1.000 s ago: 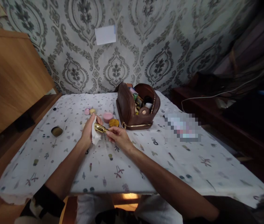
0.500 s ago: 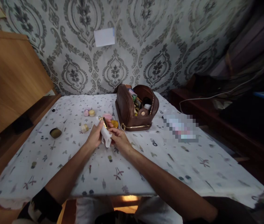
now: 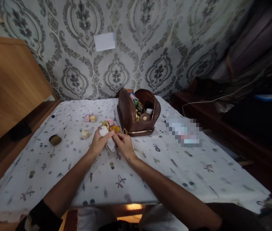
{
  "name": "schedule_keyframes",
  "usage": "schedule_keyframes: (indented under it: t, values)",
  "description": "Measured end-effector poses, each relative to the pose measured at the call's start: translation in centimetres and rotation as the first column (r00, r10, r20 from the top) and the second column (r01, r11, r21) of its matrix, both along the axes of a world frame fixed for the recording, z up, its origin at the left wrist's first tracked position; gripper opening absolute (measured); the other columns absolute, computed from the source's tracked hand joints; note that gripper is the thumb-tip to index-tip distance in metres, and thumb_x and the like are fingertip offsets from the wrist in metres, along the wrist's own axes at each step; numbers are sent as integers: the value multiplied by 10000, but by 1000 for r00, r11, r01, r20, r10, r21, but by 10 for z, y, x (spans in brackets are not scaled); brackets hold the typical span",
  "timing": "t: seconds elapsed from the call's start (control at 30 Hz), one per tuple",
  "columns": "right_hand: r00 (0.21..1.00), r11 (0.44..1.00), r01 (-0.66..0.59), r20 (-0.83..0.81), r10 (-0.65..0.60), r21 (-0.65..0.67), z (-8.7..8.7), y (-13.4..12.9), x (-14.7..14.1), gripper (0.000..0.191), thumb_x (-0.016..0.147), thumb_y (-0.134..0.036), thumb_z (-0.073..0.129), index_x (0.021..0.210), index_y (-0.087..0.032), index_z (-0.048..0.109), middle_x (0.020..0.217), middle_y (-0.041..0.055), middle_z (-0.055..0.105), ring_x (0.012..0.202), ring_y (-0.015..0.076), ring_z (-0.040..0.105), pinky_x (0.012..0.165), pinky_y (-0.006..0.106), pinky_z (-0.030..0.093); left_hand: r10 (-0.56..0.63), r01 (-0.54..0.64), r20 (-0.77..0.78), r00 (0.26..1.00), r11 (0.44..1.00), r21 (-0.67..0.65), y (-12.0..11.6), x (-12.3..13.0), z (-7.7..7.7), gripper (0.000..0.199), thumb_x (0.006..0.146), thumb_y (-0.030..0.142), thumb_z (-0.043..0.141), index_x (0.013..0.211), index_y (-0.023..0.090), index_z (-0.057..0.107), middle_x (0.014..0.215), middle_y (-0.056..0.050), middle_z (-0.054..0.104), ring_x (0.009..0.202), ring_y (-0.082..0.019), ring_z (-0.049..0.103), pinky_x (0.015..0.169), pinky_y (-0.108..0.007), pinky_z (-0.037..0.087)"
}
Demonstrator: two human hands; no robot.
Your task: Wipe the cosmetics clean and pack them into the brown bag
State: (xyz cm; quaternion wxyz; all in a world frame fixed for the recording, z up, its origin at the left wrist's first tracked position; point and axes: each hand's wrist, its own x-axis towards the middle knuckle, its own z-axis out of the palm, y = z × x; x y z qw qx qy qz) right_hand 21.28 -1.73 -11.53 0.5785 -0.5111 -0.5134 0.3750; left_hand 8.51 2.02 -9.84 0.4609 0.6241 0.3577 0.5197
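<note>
My left hand (image 3: 99,141) is closed around a white tissue (image 3: 111,145) and a small shiny gold container (image 3: 106,124), whose top shows above the fingers. My right hand (image 3: 126,147) meets it from the right, its thumb and fingers pinched at the tissue's edge. Just beyond the fingertips lies a round amber-gold item (image 3: 115,129), with a pink round item (image 3: 110,122) behind it. A small cream jar (image 3: 85,134) stands left of my hands. The open brown cosmetic bag (image 3: 136,118), filled with assorted items, is to their right.
Small pink (image 3: 87,118) and yellowish (image 3: 93,118) jars stand farther back on the patterned tablecloth (image 3: 73,173). A dark oval item (image 3: 55,140) lies at left. A blurred-out object (image 3: 182,131) lies at right. A wooden panel (image 3: 6,86) borders the left side.
The tissue has been turned and bunched around the gold container, and my left thumb has shifted across it toward my right hand. The view has tilted slightly.
</note>
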Motion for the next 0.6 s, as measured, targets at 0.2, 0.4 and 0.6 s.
schedule_keyframes:
  t: [0.2,0.4,0.6]
  values:
    - [959,999,-23,-281,33,41,19,-6,2,359,797,-561,641,898,-216,638,673,-12,541,564,127,440,482,239,342,15,50,-283,959,974,223,2,-8,6,185,820,367,662,751,197,636,714,0,584,729,-169,537,694,-261,437]
    - [929,995,-100,-358,98,12,21,-3,4,386,721,-549,732,893,-210,663,663,-24,541,509,93,408,437,225,336,14,22,-306,952,993,112,-4,-6,7,313,799,417,668,596,190,591,553,22,522,561,-137,451,559,-253,352]
    - [909,993,-112,-399,122,47,14,3,7,361,710,-479,768,919,-187,725,734,-4,656,595,99,525,570,231,441,147,-145,2,989,980,-137,4,-5,4,314,741,457,728,730,152,653,583,44,543,544,-100,468,524,-208,365]
